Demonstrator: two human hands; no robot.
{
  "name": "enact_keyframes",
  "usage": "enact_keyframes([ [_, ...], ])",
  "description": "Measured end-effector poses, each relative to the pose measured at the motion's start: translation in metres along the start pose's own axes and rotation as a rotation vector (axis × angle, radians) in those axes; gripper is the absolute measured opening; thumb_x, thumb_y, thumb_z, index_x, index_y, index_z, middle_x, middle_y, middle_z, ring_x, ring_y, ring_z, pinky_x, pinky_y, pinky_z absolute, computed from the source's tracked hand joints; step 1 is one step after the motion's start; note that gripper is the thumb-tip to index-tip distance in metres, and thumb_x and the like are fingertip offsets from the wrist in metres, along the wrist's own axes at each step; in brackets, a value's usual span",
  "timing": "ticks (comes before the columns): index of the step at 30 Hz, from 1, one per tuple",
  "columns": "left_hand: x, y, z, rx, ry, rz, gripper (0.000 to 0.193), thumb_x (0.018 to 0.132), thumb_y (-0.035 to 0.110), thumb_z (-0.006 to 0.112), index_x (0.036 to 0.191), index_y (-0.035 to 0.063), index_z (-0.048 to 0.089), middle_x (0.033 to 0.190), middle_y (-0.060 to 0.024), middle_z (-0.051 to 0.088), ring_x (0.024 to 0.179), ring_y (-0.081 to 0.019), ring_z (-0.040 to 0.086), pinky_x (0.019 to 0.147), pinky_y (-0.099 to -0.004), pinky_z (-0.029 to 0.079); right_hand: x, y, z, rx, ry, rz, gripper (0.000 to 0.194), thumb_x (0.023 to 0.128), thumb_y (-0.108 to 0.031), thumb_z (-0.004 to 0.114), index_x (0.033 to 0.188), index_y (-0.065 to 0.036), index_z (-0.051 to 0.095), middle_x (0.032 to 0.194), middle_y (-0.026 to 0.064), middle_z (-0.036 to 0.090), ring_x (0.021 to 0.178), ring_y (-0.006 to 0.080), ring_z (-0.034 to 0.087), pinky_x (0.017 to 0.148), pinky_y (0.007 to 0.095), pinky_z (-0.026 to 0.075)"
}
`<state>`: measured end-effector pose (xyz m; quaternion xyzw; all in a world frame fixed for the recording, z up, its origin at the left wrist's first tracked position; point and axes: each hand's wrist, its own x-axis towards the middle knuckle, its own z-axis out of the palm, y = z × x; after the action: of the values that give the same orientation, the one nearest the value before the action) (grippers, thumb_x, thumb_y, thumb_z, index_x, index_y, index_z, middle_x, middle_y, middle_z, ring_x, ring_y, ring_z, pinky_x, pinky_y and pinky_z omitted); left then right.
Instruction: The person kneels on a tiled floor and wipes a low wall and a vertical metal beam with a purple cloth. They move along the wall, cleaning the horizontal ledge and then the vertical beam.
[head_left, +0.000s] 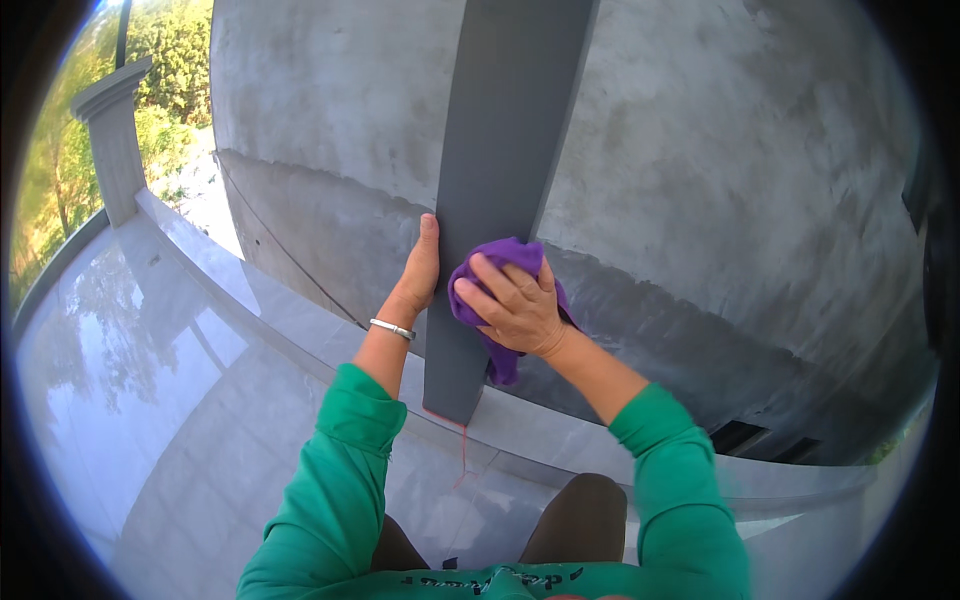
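Observation:
A long dark grey flat panel (502, 135) stands in front of me, leaning or upright against a cement wall; its lower end is near a pale stone ledge. My left hand (421, 262) rests along the panel's left edge, thumb pointing up. On the panel's lower face lies a purple cloth (504, 251), pressed under my right hand (517, 304) with the fingers bent over it. Part of the cloth hangs down over the panel's right edge. A thin red string (464, 450) trails from the panel's bottom end.
Behind the panel is a cement-rendered wall (712, 150) with a darker lower band. A cable (277, 240) runs down its left part. The glossy tiled floor (225, 450) meets a raised stone ledge (570, 442). A grey pillar (116, 150) stands at far left, trees beyond.

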<state>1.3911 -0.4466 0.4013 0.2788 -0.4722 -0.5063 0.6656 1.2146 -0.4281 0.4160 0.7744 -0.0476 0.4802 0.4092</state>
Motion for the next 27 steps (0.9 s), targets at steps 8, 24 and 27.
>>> enact_keyframes([
  [8,-0.003,0.012,0.011,-0.001,0.091,-0.079,0.091,0.092,0.073,0.03,0.143,-0.0028,0.038,0.143,-0.0154,0.044,0.131,-0.0255,0.043,0.11,-0.0342,0.032,0.026,0.025,0.002,0.662,0.292,0.588,0.057,0.091,-0.022,0.055,0.141,-0.001,0.038,0.152,0.0237,0.028,0.14,0.0402,0.028,0.114,0.0451,0.023],
  [24,0.001,0.019,0.017,0.093,0.216,0.095,0.082,0.096,0.068,0.024,0.142,0.0008,0.039,0.138,-0.0135,0.048,0.127,-0.0238,0.046,0.107,-0.0348,0.037,-0.03,-0.004,0.039,0.808,0.345,1.051,0.059,0.094,-0.024,0.04,0.143,0.007,0.028,0.151,0.0286,0.025,0.138,0.0423,0.029,0.114,0.0446,0.022],
  [27,0.004,0.014,0.01,0.077,0.29,0.09,0.074,0.098,0.064,0.026,0.141,0.0058,0.039,0.136,-0.0104,0.05,0.124,-0.0237,0.049,0.105,-0.0366,0.04,-0.052,-0.016,0.046,0.828,0.334,1.046,0.061,0.092,-0.026,0.042,0.143,0.006,0.028,0.15,0.0302,0.024,0.138,0.0442,0.029,0.114,0.047,0.022],
])
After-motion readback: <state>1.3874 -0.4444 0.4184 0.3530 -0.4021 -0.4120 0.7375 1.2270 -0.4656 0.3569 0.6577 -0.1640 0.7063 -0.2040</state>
